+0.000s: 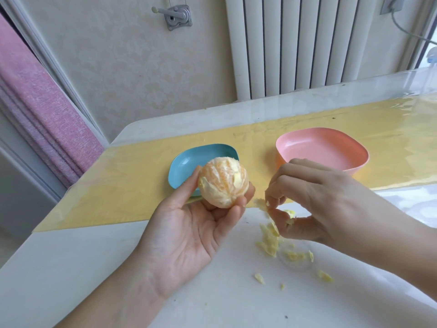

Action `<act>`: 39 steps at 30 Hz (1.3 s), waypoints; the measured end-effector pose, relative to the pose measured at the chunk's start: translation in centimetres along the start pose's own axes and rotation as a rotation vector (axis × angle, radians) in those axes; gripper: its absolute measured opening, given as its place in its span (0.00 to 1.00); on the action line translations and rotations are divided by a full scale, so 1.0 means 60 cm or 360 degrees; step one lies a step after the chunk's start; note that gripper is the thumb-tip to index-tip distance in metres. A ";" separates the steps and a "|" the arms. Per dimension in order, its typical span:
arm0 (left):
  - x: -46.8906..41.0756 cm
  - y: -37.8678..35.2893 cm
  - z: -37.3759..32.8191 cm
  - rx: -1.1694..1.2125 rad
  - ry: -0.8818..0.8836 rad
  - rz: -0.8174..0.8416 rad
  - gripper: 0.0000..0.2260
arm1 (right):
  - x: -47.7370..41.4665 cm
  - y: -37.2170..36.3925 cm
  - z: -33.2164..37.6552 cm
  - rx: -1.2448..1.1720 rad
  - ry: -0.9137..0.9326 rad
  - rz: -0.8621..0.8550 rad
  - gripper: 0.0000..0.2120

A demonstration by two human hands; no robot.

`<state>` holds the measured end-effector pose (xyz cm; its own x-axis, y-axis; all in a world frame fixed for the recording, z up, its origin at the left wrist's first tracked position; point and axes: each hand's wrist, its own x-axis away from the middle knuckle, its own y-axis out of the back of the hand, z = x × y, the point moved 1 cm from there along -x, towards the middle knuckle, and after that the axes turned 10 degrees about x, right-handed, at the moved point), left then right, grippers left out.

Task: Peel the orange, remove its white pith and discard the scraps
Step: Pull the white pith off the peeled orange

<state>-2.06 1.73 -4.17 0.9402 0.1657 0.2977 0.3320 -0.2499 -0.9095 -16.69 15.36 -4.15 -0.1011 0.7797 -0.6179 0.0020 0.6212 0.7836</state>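
Note:
My left hand (194,233) holds the peeled orange (223,182) palm up, thumb and fingertips around it, above the table's middle. Patches of white pith still cling to the fruit. To its right, my right hand (314,200) pinches a small strip of pith (261,204) between thumb and fingers, just above the table. Below that hand lie several pale pith scraps (269,240) on the white table (94,268).
A blue dish (186,164) sits behind the orange, partly hidden by it. A pink bowl (324,147) stands at the right on the yellow runner (118,176). A small clear dish (295,259) holds scraps. A radiator and wall rise behind the table.

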 end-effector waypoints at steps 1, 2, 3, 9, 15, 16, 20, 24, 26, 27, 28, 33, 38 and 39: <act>0.000 0.001 -0.002 0.0008 0.0005 0.0009 0.27 | 0.001 -0.002 -0.004 0.0015 -0.0033 0.0012 0.07; -0.001 0.003 -0.004 0.0015 0.0013 0.0021 0.27 | 0.003 -0.003 -0.007 0.0022 -0.0070 0.0028 0.08; -0.001 0.004 -0.004 0.0021 0.0028 0.0040 0.26 | 0.005 -0.004 -0.011 0.0017 -0.0111 0.0047 0.10; -0.003 0.011 -0.002 0.0025 0.0001 0.0070 0.25 | 0.007 -0.001 -0.013 -0.0062 -0.0282 0.0063 0.15; -0.005 0.014 0.001 -0.0043 -0.0044 0.0086 0.24 | 0.001 0.008 -0.003 -0.0134 -0.0503 -0.0146 0.11; -0.005 0.014 0.001 -0.0057 -0.0051 0.0084 0.24 | 0.002 0.007 -0.003 -0.0177 -0.0539 -0.0153 0.10; -0.007 0.012 0.002 -0.0118 -0.0102 0.0055 0.28 | 0.006 0.001 0.003 -0.0362 -0.0671 -0.0152 0.14; -0.009 0.011 0.002 -0.0170 -0.0200 0.0029 0.37 | 0.003 0.001 0.013 -0.0311 -0.0573 -0.0100 0.03; -0.009 0.011 0.001 -0.0196 -0.0283 -0.0008 0.41 | 0.002 0.000 0.014 -0.0311 -0.0555 -0.0044 0.07; -0.010 0.011 0.001 -0.0204 -0.0315 -0.0024 0.42 | 0.003 -0.001 0.014 -0.0336 -0.0554 -0.0028 0.09; -0.010 0.011 0.000 -0.0207 -0.0328 -0.0029 0.42 | 0.002 -0.001 0.014 -0.0346 -0.0548 -0.0006 0.11; -0.009 0.010 0.003 -0.0204 -0.0288 0.0000 0.37 | 0.001 0.003 0.015 -0.0235 -0.0613 -0.0187 0.07; -0.010 0.009 0.014 -0.0228 -0.0248 0.0064 0.33 | 0.000 0.007 0.027 -0.0371 -0.0632 -0.0309 0.04; -0.010 0.008 0.015 -0.0226 -0.0256 0.0089 0.32 | 0.000 0.005 0.029 -0.0420 -0.0622 -0.0313 0.05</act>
<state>-2.56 2.39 -5.06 0.9369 0.2952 0.1873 0.2977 -0.3929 -0.8701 -14.93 15.71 -4.02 0.3052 0.6525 -0.6936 -0.2363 0.7575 0.6086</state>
